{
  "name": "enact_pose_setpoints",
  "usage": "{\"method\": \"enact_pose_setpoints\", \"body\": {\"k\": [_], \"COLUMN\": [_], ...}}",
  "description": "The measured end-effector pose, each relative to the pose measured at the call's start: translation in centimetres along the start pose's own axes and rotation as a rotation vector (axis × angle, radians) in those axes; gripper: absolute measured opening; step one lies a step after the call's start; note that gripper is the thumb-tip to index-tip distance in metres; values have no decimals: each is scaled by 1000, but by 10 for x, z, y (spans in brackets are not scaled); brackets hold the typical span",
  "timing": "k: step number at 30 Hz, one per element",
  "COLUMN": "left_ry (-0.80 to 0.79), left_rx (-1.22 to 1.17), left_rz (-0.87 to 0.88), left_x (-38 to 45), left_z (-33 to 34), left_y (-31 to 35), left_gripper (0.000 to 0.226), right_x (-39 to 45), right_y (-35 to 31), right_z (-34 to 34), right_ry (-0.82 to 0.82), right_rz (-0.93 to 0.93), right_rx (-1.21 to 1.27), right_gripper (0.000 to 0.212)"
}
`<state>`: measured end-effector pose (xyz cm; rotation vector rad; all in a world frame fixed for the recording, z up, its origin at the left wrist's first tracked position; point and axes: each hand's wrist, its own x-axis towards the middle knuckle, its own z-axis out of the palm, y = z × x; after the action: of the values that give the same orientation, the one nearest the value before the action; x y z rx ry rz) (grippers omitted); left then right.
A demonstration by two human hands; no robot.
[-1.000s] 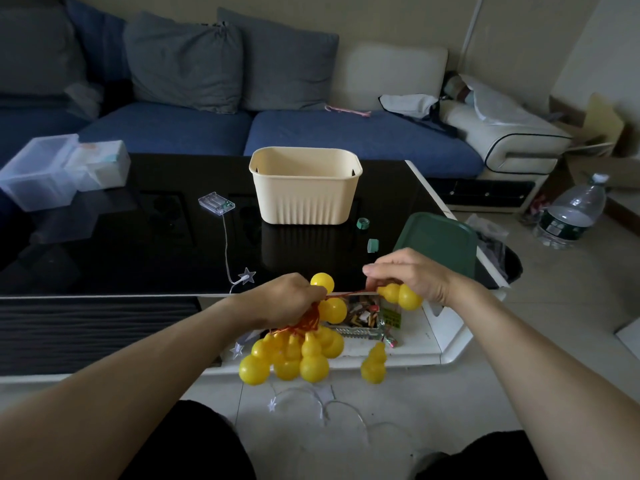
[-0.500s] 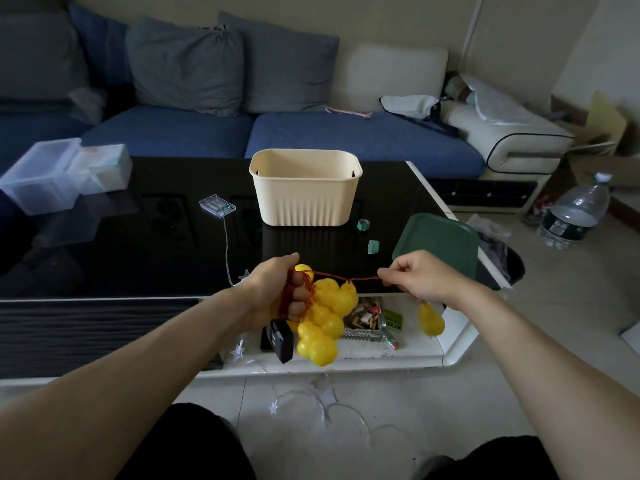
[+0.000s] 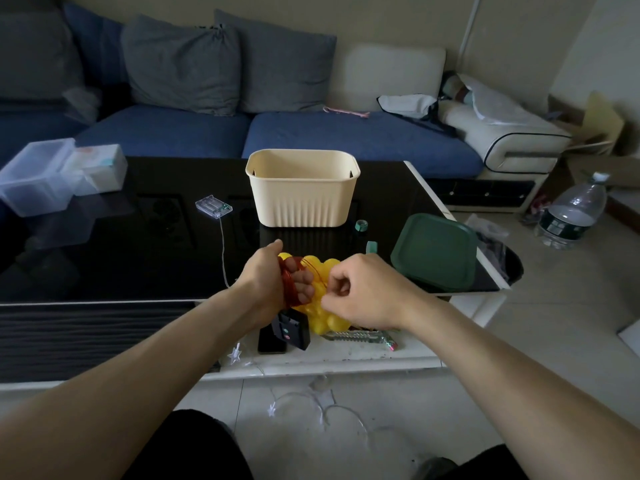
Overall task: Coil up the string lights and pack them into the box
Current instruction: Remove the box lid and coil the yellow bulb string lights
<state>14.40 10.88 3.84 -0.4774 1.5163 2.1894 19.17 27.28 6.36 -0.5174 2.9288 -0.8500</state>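
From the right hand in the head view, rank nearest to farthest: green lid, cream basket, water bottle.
From the right hand:
1. Green lid, just right of it on the table.
2. Cream basket, ahead at the table's middle.
3. Water bottle, far right on the floor.

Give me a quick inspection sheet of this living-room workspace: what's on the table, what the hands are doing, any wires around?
Surface: glossy black coffee table, white lower ledge.
Job's things: yellow string lights bunched at the left hand, red wire looped round its fingers; black battery pack hanging below; cream box open, nothing seen inside; green lid beside it.
Clutter: clear plastic containers, two small green bits near the box.
Hands: left holds the coil; right hand pinches at the bulbs.
Cables: clear battery case with thin wire; star lights trailing to the floor.
Surroundings: blue sofa, water bottle.
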Motion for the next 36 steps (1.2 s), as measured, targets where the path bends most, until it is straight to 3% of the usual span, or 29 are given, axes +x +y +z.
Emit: {"method": "enact_pose_setpoints", "body": {"k": [5,11,13,18,21,24,26,28,32,36], "left_ry": [-13,-130,-174,-215,-212,-309,-352,-359,-490,-503], "left_rx": [-18,-218,-251,86,344,538,596,607,716,733], "left_rz": [-14,-17,-9,28,106,96,93,106,145,144], "left_x": [2,-6,-9,-10,-10,-12,-13,-15,-15,-16], "left_z": [1,0,0,4,11,16,18,18,16,15], "left_y": [-1,5,7,-3,-14,-20,-23,-24,-20,-20], "left_gripper": [54,42,35,33,37,52,58,49,23,23], "right_x": [3,4,4,2,1,2,3,4,3,3], "right_y": [1,6,5,5,4,9,18,28,43,41], "right_z": [14,15,12,9,5,-3,-8,-13,-20,-17], "right_ry": [-35,-27,-92,-260,-216,-102,-5,45,-97,-166], "right_rz": [-3,-26,-34,-52,-45,-65,-52,-6,68,-22], "right_rx": [15,-11,-17,-13,53,148,170,190,227,387], "right_gripper": [19,13,14,24,21,18,10,12,18,11]}}
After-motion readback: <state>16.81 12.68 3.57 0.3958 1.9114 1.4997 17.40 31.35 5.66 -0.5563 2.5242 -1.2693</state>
